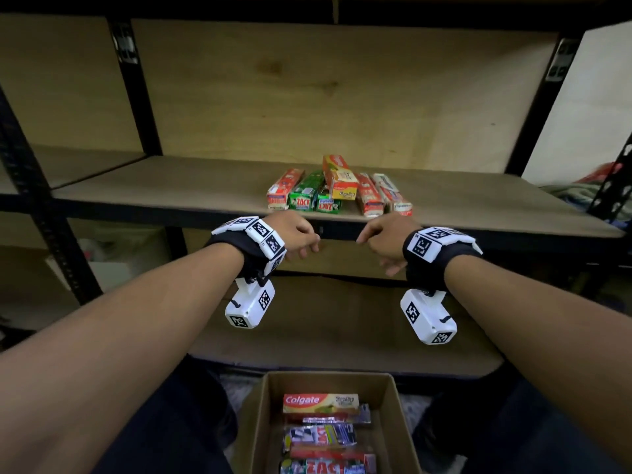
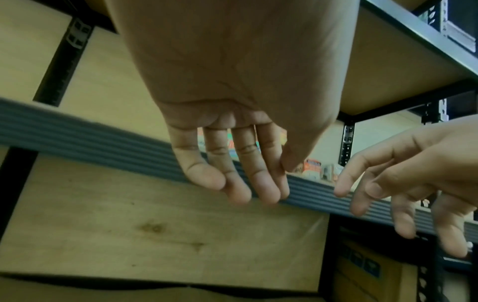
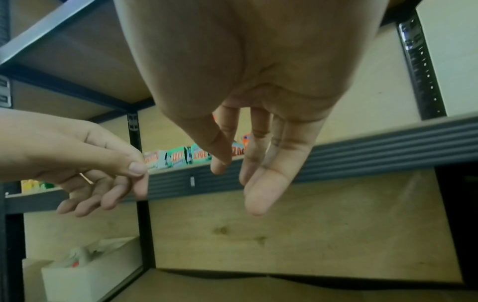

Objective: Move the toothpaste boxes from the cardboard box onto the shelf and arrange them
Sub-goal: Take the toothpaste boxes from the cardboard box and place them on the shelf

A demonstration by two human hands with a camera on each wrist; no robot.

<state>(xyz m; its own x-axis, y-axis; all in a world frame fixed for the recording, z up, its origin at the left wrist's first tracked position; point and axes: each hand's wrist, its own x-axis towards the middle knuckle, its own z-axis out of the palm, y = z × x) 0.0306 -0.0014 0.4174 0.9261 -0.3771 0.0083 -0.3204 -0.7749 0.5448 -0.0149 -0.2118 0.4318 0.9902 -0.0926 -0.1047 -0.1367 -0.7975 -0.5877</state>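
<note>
The shelf [image 1: 171, 186] ran across the head view on its dark metal frame, and near the middle of its front edge sat the part of the job already done: a row of toothpaste boxes [image 1: 338, 195] lying end-on side by side, with a yellow and red box [image 1: 339, 181] resting tilted on top of them, not yet squared with the rest. Below, between the person's knees, stood the cardboard box [image 1: 260, 422], and it held several more cartons, a Colgate box [image 1: 319, 403] uppermost; how many lay beneath it I could not tell, since the lower layers were blurred. So the task looked partly done, with more to carry up and the row to tidy. The left hand [image 1: 297, 239] and the right hand [image 1: 381, 239] hung just in front of the shelf edge, fingers loosely relaxed, both holding nothing.
</note>
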